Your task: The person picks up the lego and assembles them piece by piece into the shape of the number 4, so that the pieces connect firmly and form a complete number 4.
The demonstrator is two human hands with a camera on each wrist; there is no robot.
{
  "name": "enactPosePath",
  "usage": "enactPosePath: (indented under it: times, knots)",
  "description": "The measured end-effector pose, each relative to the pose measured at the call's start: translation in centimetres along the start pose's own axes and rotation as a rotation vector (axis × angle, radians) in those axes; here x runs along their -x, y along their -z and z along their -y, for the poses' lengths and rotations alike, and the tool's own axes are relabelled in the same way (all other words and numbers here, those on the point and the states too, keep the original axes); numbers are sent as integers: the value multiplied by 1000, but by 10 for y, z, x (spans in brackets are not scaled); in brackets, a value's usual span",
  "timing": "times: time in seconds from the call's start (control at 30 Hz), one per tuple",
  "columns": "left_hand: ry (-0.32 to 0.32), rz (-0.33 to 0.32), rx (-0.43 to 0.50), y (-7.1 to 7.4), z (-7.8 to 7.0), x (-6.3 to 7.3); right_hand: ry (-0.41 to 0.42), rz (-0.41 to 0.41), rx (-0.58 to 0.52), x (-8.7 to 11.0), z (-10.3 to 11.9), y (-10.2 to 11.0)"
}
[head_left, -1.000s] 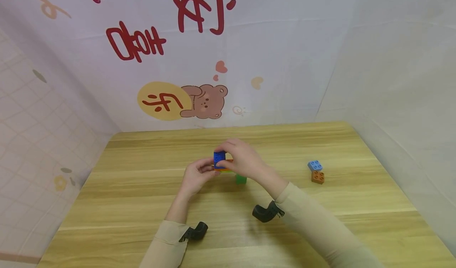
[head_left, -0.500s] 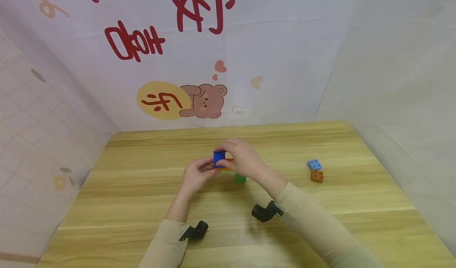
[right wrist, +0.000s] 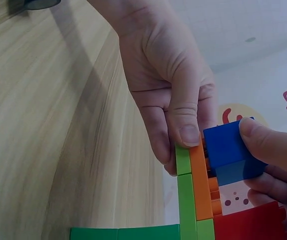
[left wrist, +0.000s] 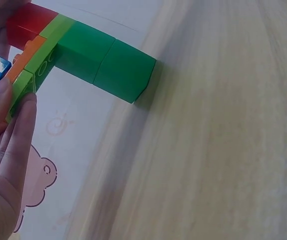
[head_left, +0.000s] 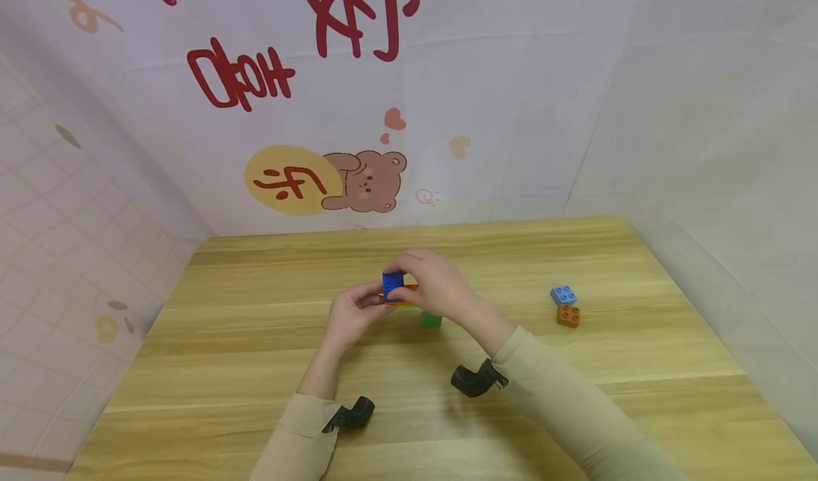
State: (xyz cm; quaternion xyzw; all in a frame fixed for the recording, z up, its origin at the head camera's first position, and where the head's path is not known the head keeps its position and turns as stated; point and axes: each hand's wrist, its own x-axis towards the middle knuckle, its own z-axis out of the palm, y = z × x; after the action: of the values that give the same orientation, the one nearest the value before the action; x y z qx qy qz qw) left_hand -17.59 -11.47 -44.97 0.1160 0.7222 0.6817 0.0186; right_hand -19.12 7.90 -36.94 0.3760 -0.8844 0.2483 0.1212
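My right hand (head_left: 441,285) pinches a dark blue brick (right wrist: 228,145) between thumb and fingers. The brick sits against the studs of an orange brick (right wrist: 202,187), at its outer end; whether it is fully pressed on I cannot tell. Beneath the orange runs a lime green layer (right wrist: 187,200), whose end my left hand (head_left: 350,317) pinches between thumb and fingers. A red brick (left wrist: 31,25) stands on the other end of this build. Below the lime, green bricks (left wrist: 86,47) form a leg reaching down to the tabletop in the left wrist view.
To the right on the wooden table (head_left: 639,396) lie a light blue brick (head_left: 564,295) and a brown-orange brick (head_left: 569,316), close together. A printed cloth (head_left: 511,97) rises behind the table's back edge. Black mounts (head_left: 473,380) stick out from both sleeves.
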Motion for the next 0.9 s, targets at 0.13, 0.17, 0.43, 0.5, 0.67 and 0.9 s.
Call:
enactPosePath:
  times: [0.13,0.17,0.43,0.5,0.67,0.9]
  knots:
    - [-4,-5,4,0,0,1,-8,16,4,-1,-1,0]
    - [-6,-8,4,0,-1,1,-7,17,4,-1,-1,0]
    - [38,-64,26,-5,0,1,29,-1,5,-1,-4,0]
    - [50,-72,36,-5,1,0,29,1,1,-1,-4,0]
    - [66,-69,35,-6,-4,1,36,7,1,-1,-4,1]
    - [53,-68,-20,-10,-33,10,57,-13,3,1,-8,-1]
